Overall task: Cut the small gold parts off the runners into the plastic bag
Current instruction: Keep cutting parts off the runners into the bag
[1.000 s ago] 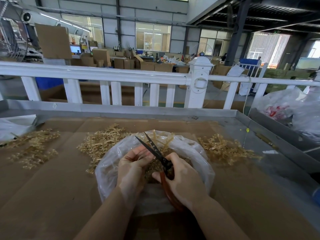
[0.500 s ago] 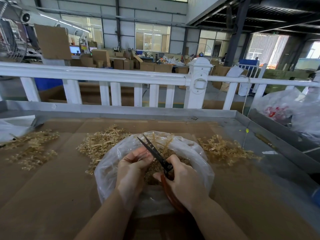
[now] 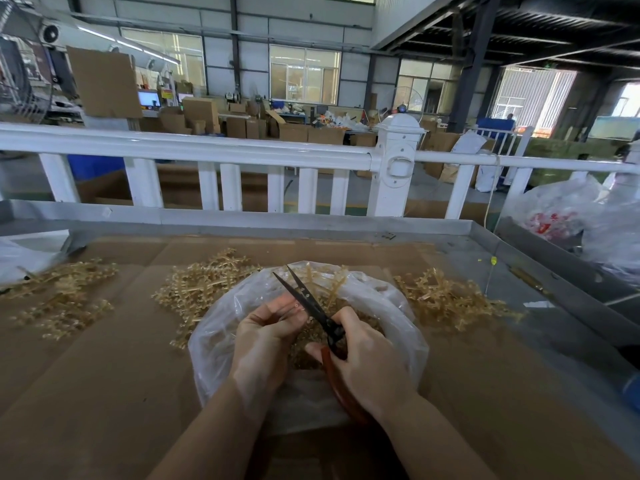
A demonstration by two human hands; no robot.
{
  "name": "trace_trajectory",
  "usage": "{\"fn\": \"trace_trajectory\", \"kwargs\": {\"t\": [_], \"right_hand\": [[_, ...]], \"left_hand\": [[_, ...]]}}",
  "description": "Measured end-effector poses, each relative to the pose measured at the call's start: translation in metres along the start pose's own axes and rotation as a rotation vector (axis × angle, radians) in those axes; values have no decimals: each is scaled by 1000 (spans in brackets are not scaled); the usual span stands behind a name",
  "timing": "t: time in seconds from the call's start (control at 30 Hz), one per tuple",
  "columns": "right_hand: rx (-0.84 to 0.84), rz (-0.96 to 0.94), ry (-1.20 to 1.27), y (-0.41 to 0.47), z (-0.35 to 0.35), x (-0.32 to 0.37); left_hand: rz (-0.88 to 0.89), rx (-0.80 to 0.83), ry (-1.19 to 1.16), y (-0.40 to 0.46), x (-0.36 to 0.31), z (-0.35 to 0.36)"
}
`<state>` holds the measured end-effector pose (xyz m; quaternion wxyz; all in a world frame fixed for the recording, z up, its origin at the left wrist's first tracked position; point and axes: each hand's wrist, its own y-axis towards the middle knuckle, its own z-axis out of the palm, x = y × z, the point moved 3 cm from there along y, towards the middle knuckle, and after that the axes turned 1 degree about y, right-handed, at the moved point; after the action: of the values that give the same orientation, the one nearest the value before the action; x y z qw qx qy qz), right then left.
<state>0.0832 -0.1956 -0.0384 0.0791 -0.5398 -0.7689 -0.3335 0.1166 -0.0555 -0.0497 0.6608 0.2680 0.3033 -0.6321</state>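
Now mid-snip over the bag (image 3: pixel 391 306), near centre. Left hand (image 3: pixel 263 337) pinching something small at the blades, likely a runner, mostly hidden. Right hand (image 3: pixel 370 365) curled round the red handles of the scissors (image 3: pixel 308 301), blades slightly parted. More runners (image 3: pixel 204 289) heaped far left of the bag and far right. Probably light, stiff, brittle plastic; best held by the stem, close to the cut, fingers clear.

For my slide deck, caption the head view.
Right hand works open black scissors over clear plastic bag; left hand pinches a gold runner.
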Motion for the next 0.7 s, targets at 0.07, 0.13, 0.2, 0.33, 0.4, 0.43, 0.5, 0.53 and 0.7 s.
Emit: {"fn": "trace_trajectory", "kwargs": {"t": [0.07,0.13,0.2,0.33,0.4,0.43,0.5,0.53,0.7], "right_hand": [[10,2,-5,1,-1,0],[14,7,-12,1,-1,0],[6,11,-16,0,-1,0],[-28,9,-28,-2,2,0],[-46,-2,-27,-2,3,0],[-48,-6,-27,-2,3,0],[-41,-12,-26,-2,3,-1],[-33,-12,-25,-1,3,-1],[12,2,1,1,0,-3]], "left_hand": [[-6,-8,-11,1,1,0],[-8,-17,-25,1,1,-1],[-8,-17,-27,1,1,-3],[-16,8,-28,0,1,-3],[-23,14,-35,0,1,-2],[-25,17,-35,0,1,-2],[-30,14,-41,0,1,-2],[-34,7,-49,0,1,-2],[-41,-25,-68,1,3,-1]]}}
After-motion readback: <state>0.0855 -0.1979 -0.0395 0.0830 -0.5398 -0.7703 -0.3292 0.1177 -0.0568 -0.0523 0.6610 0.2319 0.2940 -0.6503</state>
